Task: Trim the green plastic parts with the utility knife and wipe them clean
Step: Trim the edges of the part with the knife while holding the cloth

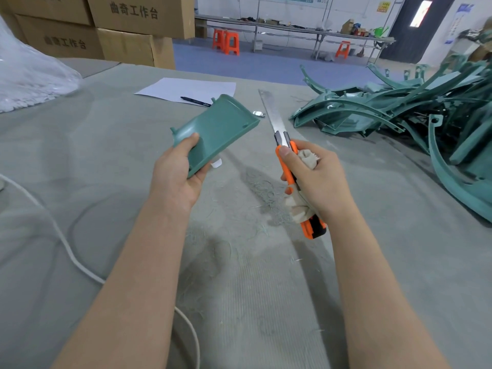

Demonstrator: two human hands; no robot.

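You're gripping the utility knife (274, 121) in your right hand (316, 179) with a cloth (308, 159) bunched against the handle, probably so trimming and wiping need no swap. Your palm is hiding most of the cloth. Your left hand (175, 177) is holding one green part (221, 126) tilted above the table (106, 169), its edge facing the long blade. Beyond, the pile of green parts (399, 110) is running out of frame; I cannot tell whether they are trimmed.

Both bare forearms rise from the lower edge of the frame toward the centre. The left hand (175, 179), left of centre, grips a green part (218, 129), thumb on top. The right hand (319, 179), right of centre, curls around the utility knife (310, 229) and a cloth (308, 159), thumb lying along the handle.
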